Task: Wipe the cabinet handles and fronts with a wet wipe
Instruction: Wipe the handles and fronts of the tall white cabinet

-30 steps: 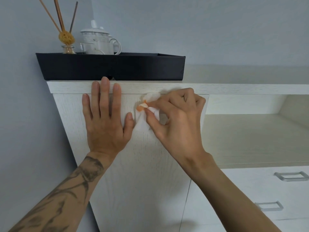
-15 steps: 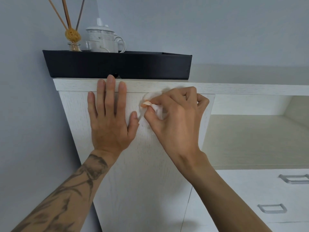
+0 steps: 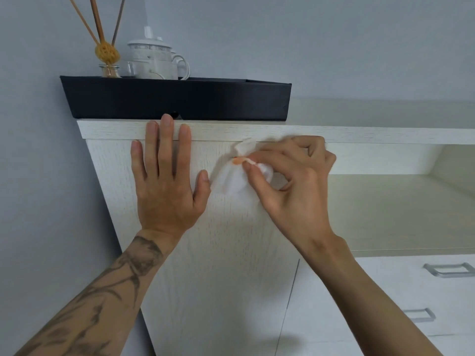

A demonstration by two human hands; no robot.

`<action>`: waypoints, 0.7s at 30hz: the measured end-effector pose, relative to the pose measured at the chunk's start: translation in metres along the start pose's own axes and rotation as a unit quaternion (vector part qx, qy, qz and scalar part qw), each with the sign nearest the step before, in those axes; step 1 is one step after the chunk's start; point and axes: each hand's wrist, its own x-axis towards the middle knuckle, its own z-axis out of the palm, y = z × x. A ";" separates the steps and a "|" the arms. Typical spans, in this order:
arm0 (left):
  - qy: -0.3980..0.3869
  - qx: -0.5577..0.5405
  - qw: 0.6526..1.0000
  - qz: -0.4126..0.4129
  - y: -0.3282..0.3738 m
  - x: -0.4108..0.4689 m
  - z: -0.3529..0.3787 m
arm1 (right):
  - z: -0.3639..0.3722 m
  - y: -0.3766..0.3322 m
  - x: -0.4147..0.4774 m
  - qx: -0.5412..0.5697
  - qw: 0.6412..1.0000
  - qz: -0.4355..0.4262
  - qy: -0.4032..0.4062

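At far left, on top of the cabinet, a black tray (image 3: 177,101) carries a reed diffuser (image 3: 106,52) and a white lidded pot (image 3: 154,60). The tray's front wall stands right at the cabinet's top edge.

Below it, the left hand (image 3: 167,186) lies flat on the pale cabinet front (image 3: 231,265). Its fingers are straight and its grip holds nothing. The middle fingertip reaches the top edge, just under the tray.

Just beside its thumb, the wet wipe (image 3: 232,181) is bunched against the upper part of the front. The right hand (image 3: 295,186) has its grip closed on the wipe, pinching it between thumb and forefinger. A small orange patch shows at the pinch; what it is cannot be told.

Further right is an open shelf (image 3: 398,209). Below it are two drawers with metal handles (image 3: 448,269), well apart from both hands.

The likely trouble sits overhead. An upward stroke, or the left fingers sliding higher, could knock the tray and tip the diffuser or pot. The narrow pinch may also let the wipe slip out or leave it covering only a small spot, so parts of the front would be missed.
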 end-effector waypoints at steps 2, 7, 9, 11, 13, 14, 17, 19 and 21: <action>0.000 -0.001 1.000 0.002 0.001 0.000 0.000 | -0.010 0.010 -0.003 -0.009 1.000 0.014 0.008; 0.002 -0.001 1.000 0.006 0.001 0.000 -0.001 | 0.002 -0.006 -0.002 -0.008 1.000 0.026 0.001; 0.007 0.000 1.000 0.010 0.000 0.000 0.000 | 0.015 -0.019 0.003 -0.013 1.000 0.005 -0.022; 0.010 0.002 1.000 0.012 0.000 0.000 0.000 | 0.017 -0.020 0.007 -0.020 0.999 -0.016 -0.032; 0.007 0.000 1.000 0.009 0.000 0.000 0.001 | 0.011 -0.013 0.004 -0.018 0.999 -0.024 -0.016; 0.005 -0.002 1.000 0.007 -0.001 0.000 0.001 | 0.008 -0.010 0.001 -0.015 1.000 -0.023 -0.005; 0.007 0.000 1.000 0.009 0.001 0.000 0.001 | 0.009 -0.011 0.003 -0.012 1.000 -0.017 -0.002; 0.008 0.004 1.000 0.010 0.001 0.000 0.001 | 0.014 -0.014 0.007 -0.020 0.999 -0.032 -0.017; 0.008 0.001 1.000 0.008 0.000 0.000 0.000 | 0.010 -0.010 0.005 -0.028 0.998 -0.050 -0.018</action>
